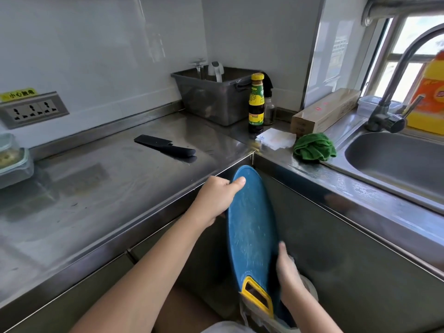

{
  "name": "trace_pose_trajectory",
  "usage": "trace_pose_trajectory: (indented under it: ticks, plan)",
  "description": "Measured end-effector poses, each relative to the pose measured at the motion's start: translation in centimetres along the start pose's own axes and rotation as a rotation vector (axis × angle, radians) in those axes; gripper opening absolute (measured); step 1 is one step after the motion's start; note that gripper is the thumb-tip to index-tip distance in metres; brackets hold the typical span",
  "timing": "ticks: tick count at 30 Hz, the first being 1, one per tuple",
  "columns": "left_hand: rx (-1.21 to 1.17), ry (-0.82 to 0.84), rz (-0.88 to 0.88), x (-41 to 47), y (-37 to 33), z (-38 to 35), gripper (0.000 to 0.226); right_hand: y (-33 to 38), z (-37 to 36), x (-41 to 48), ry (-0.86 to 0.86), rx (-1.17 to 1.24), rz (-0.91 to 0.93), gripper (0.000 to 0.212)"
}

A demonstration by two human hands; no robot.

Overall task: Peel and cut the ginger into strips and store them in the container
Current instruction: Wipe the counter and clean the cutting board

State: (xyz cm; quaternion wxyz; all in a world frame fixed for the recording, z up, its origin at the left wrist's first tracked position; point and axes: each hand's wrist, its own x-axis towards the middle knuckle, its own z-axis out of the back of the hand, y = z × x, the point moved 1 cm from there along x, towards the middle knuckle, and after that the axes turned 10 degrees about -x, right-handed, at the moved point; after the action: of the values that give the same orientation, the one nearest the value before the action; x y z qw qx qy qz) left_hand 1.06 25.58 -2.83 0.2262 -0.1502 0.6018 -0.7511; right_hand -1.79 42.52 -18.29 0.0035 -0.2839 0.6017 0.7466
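Head view took in the long steel surface across the left of the frame and the sink at the right. The blue chopping board was held below the corner between them, tipped steeply on edge with its yellow handle lowest. The lidded container sat at the far left with something pale inside. That may have been the ginger, but I could not tell, and no ginger showed elsewhere. The black knife lay on the surface, well apart from the board.

The left hand gripped the board's top rim, thumb on the face and fingers curled behind. The right hand held the lower right edge, thumb along the face.

It looked like clearing up, with scraps being tipped off the board. To do that well, I would keep both grips firm, hold the tilt steady, and keep the board clear of the steel edge. What lay beneath the board I could not make out.
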Motion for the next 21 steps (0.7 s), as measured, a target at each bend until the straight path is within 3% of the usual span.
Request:
trace_pose_trajectory:
  ticks: [2,4,10,13,18,21]
  plan:
    - [-0.018,-0.018,-0.024,0.1,-0.4,0.9,0.048,-2.8,1.4,-0.4,-0.086,-0.044,-0.071,0.051]
    - [-0.023,-0.036,-0.072,0.3,-1.0,1.7,0.043,-2.6,1.0,-0.5,-0.158,-0.139,-0.07,0.05]
    - [-0.105,-0.067,-0.017,0.1,-1.2,3.6,0.047,5.9,-0.2,-0.8,-0.222,-0.319,0.602,0.031]
    - [-0.309,-0.209,0.063,-0.3,-1.0,7.6,0.035,10.1,-0.7,-0.2,-0.329,-0.536,0.787,0.035]
    - [-0.497,-0.302,0.184,-2.1,0.1,14.8,0.043,17.4,-1.3,-1.2,-0.354,-0.569,0.827,0.02]
    - [-0.63,-0.412,0.172,-4.0,0.8,18.0,0.031,19.7,-1.9,-0.9,-0.362,-0.678,0.886,0.025]
